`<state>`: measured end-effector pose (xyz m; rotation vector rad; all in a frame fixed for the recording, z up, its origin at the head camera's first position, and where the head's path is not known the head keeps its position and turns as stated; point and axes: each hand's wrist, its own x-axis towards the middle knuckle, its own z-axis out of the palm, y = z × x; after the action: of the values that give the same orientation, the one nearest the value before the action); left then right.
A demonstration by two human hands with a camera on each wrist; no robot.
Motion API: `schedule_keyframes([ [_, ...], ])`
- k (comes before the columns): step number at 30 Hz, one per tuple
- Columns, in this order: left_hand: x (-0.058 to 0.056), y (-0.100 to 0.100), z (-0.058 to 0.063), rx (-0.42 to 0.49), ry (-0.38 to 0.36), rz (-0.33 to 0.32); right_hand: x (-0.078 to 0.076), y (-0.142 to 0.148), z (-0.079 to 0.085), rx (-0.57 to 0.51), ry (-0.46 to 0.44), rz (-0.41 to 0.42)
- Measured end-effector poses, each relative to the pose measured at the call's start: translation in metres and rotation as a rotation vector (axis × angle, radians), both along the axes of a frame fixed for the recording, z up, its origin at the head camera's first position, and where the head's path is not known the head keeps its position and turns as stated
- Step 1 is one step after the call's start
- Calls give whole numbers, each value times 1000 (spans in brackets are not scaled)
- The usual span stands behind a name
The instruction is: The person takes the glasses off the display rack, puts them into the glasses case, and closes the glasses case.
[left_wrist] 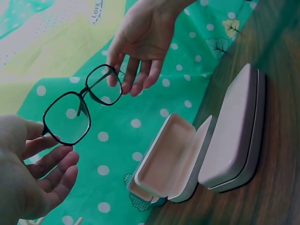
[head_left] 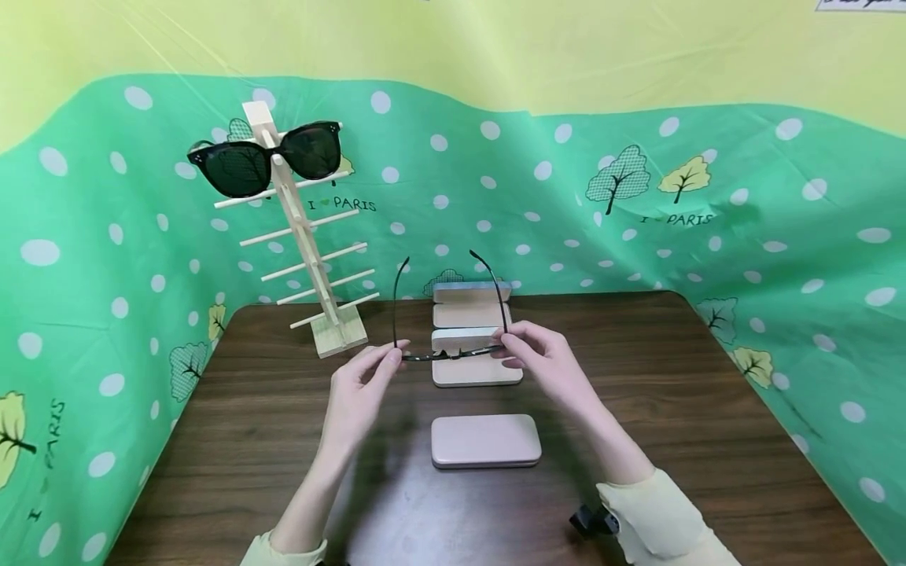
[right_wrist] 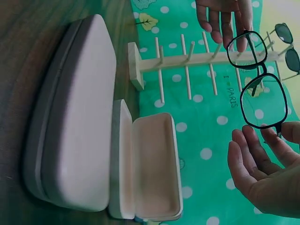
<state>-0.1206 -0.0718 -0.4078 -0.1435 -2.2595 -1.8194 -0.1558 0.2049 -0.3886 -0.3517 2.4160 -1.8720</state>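
A person's left hand [head_left: 357, 393] pinches the left end of a pair of black-framed eyeglasses [head_left: 442, 356] between thumb and fingers, near the hinge. The right hand [head_left: 541, 358] pinches the opposite end in the same way. The eyeglasses hang in the air between the two hands, temples unfolded and pointing away from the person.

In the head view the frame front overlaps the nearer open eyeglass case [head_left: 477, 373], which lies below it on the dark wood-grain table [head_left: 672, 409]. A farther open eyeglass case [head_left: 470, 316] lies just behind that one. Nearer the person, a closed pale eyeglass case [head_left: 486, 440] lies between the forearms.

To the left, a wooden display stand [head_left: 304, 236] with paired pegs stands near the table's back edge, black sunglasses [head_left: 311, 149] resting at its top. A green and yellow cloth [head_left: 495, 173] with white dots hangs behind.
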Motion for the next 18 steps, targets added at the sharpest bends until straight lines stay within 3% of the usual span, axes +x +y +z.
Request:
schedule_keyframes([
  [18,9,11,-23,-6,-61,-47,23,17,-31,-34,29,-47],
])
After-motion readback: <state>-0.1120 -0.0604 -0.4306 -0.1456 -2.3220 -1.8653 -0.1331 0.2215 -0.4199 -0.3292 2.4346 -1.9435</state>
